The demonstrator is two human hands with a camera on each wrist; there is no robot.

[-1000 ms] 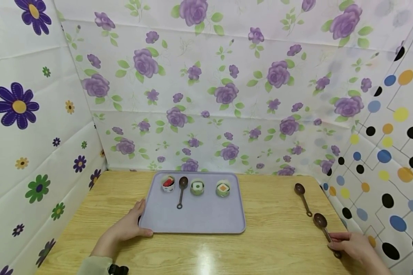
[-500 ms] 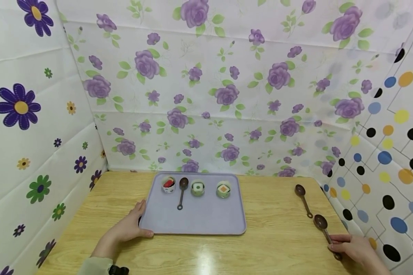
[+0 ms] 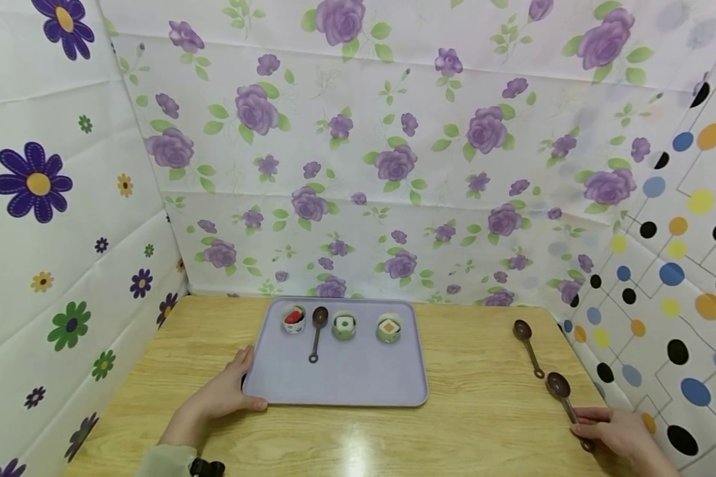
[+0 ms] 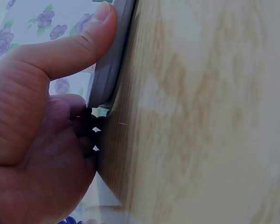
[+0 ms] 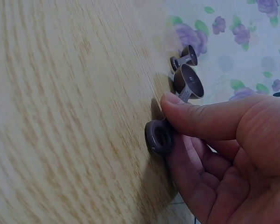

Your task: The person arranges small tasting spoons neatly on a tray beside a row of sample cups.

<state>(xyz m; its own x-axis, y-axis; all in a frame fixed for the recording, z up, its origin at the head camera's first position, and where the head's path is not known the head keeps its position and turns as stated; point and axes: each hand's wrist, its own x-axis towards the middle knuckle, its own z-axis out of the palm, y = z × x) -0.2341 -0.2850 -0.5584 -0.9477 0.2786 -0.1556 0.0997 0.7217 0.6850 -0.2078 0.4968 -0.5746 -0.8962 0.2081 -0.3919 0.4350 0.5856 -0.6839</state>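
My left hand (image 3: 215,395) holds a lilac tray (image 3: 358,381) at its near left corner. In the left wrist view the thumb lies along the tray's rim (image 4: 111,65), and the fingertips are partly hidden behind it. At the right, my right hand (image 3: 619,432) pinches the handle of a dark brown measuring spoon (image 3: 558,384) between thumb and fingers. Its ring end (image 5: 152,137) sticks out below the thumb in the right wrist view. Beyond its bowl lies a second brown measuring spoon (image 3: 522,330) on the table. A third brown spoon (image 3: 320,316) lies on the tray.
Along the tray's far half stand a small white cup-like piece with red on top (image 3: 294,320), a green-and-white round piece (image 3: 344,326) and another with an orange square (image 3: 389,328). Patterned cloth walls (image 3: 370,225) border the wooden table (image 3: 471,391).
Both hands, the tray and the spoons keep their places. Only the head view shifts very slightly.
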